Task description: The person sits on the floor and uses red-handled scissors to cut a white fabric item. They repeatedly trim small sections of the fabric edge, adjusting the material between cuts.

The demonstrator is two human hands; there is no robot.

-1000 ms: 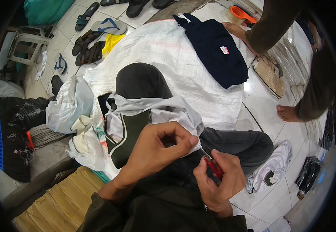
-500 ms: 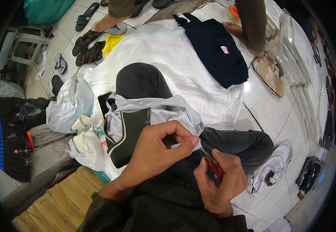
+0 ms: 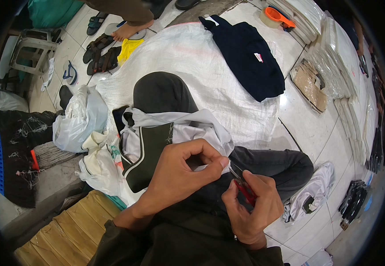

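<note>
A pale grey garment [image 3: 197,128] with a dark olive, white-striped panel [image 3: 151,135] lies across my legs. My left hand [image 3: 183,173] pinches white fabric of that garment, thumb and forefinger closed near its lower right edge. My right hand [image 3: 252,208] grips a small red-handled tool [image 3: 245,190] with a thin metal tip, pointed at the fabric beside my left fingertips. What exactly the tip touches is too small to tell. A black phone [image 3: 118,117] lies partly under the garment's left side.
A white woven sheet [image 3: 166,53] carries a navy garment [image 3: 245,62]. Plastic bags [image 3: 79,122] lie left, sandals [image 3: 99,57] upper left, packaged stacks [image 3: 343,80] and a tape dispenser [image 3: 276,17] right. A co-worker's bare foot [image 3: 128,30] stands at the top. Yellow bundles [image 3: 64,228] lie lower left.
The co-worker's legs have left the right side, uncovering the tape dispenser and stacks; a foot now stands among the sandals at top. My hands have stayed almost still.
</note>
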